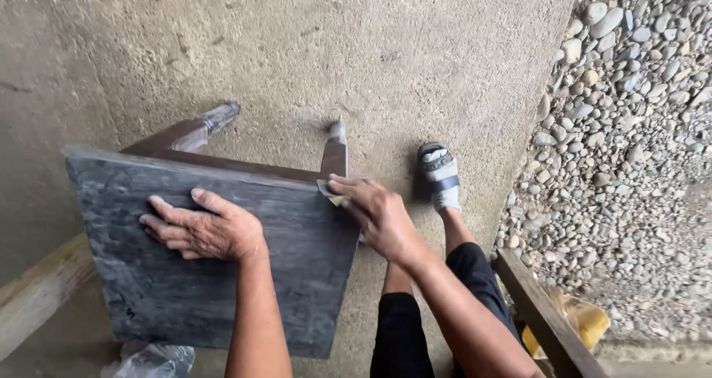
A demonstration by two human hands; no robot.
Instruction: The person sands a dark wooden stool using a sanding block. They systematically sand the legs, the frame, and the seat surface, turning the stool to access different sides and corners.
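floor: rough concrete floor (415, 44), pebbles (630, 126) at right
stool: dark grey square wooden stool (185, 289) tipped on floor
left hand (204, 229): open, flat on seat
right hand (378, 215): pinching sandpaper scrap (330, 193) at stool's edge

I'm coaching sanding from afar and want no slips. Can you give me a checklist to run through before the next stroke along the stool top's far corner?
1. Left hand flat on the stool top, steadying it: ok.
2. Right hand pinching the sandpaper at the corner: ok.
3. Sandpaper lying against the edge: ok.
4. Grit left on the sandpaper: cannot tell.
5. Stool legs planted on the concrete floor: cannot tell, the stool looks tilted.
6. Sandalled foot apart from the stool: ok.
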